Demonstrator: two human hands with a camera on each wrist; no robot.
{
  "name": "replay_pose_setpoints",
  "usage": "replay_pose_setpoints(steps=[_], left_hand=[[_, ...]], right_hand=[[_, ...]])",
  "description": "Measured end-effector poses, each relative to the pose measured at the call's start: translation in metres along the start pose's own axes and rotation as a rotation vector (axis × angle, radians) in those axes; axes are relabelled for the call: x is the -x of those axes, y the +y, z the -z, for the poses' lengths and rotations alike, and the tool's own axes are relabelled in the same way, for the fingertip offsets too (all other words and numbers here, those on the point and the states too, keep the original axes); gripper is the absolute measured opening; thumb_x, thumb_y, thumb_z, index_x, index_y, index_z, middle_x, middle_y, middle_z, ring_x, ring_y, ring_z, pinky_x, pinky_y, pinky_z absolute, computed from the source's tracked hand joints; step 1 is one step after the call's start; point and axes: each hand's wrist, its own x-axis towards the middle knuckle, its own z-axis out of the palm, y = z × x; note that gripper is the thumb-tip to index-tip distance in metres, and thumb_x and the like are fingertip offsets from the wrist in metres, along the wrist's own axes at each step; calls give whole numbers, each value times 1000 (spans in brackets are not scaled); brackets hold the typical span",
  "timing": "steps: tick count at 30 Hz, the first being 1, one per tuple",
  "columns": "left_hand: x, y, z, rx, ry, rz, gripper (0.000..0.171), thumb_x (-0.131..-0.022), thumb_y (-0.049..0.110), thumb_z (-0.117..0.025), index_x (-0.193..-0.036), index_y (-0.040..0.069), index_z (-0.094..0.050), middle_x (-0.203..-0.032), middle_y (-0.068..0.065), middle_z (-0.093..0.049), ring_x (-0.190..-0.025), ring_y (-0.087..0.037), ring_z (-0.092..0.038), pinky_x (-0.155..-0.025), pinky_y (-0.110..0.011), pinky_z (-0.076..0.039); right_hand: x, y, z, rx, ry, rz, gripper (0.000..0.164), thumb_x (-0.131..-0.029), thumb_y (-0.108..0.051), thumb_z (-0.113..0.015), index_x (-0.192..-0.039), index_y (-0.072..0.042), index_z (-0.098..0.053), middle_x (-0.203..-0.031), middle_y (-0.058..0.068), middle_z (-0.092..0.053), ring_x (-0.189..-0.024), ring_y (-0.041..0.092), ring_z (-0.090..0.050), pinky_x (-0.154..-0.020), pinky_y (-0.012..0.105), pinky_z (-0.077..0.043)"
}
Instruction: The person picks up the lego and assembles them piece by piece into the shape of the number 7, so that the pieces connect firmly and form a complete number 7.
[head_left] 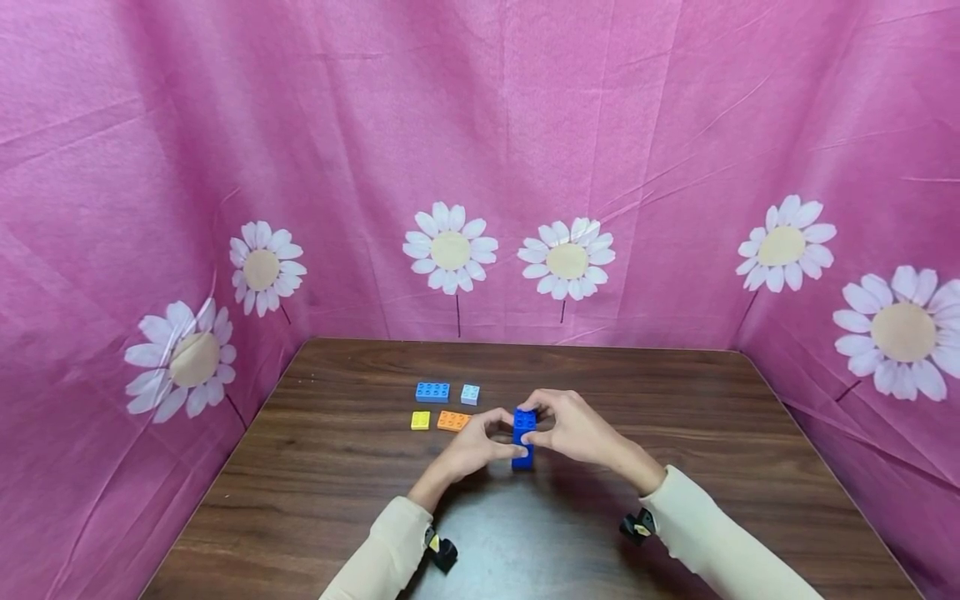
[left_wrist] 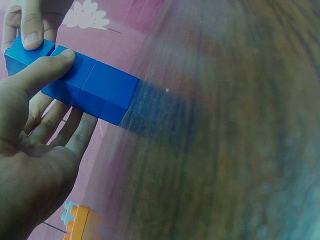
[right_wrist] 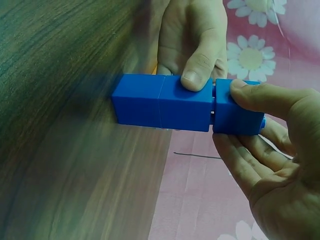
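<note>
Two dark blue toy building bricks (right_wrist: pixel 142 107), joined one on the other, stand upright on the wooden table. My left hand (head_left: pixel 472 448) grips the upper of the two between thumb and fingers. A third blue brick (right_wrist: pixel 237 117) sits on top, pinched by the thumb and fingers of my right hand (head_left: pixel 581 429). In the right wrist view a narrow gap shows between this top brick and the one below, so it is not pressed flush. The left wrist view shows the same blue column, its base meeting the tabletop.
Left of the column, behind my left hand, lie a medium blue brick (head_left: pixel 432 392), a light blue brick (head_left: pixel 470 394), a yellow brick (head_left: pixel 420 420) and an orange brick (head_left: pixel 452 420), the last partly hidden. Pink cloth (head_left: pixel 510 167) with daisies surrounds the table (head_left: pixel 360 492) on three sides.
</note>
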Motion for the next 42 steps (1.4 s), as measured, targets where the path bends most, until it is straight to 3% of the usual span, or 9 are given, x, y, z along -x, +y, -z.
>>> replay_pose_setpoints(steps=[13, 19, 42], left_hand=[[1, 2, -1, 5, 3, 2, 29, -91, 17, -86, -115, 11, -71, -122, -6, -75, -111, -18, -71, -94, -31, -58], [2, 3, 0, -10, 1, 0, 29, -90, 17, -87, -114, 11, -71, -120, -4, -76, -109, -16, -72, -94, -31, -58], [2, 4, -1, 22, 0, 15, 28, -91, 12, -85, -114, 8, -70, -119, -7, -75, -108, -18, -73, -90, -28, -60]], right_hand=[[-2, -2, 1, -42, -32, -28, 28, -88, -8, -87, -113, -5, -75, -108, 8, -80, -97, 16, -77, -83, 28, -65], [-4, -5, -1, -4, -43, -43, 28, -88, -6, -86, -112, -4, -73, -105, 8, -80, -94, 16, -76, -81, 28, -65], [-3, -7, -4, 38, -15, -58, 28, -85, -9, -89, -107, -10, -71, -101, 6, -80, -89, 11, -74, -78, 26, -63]])
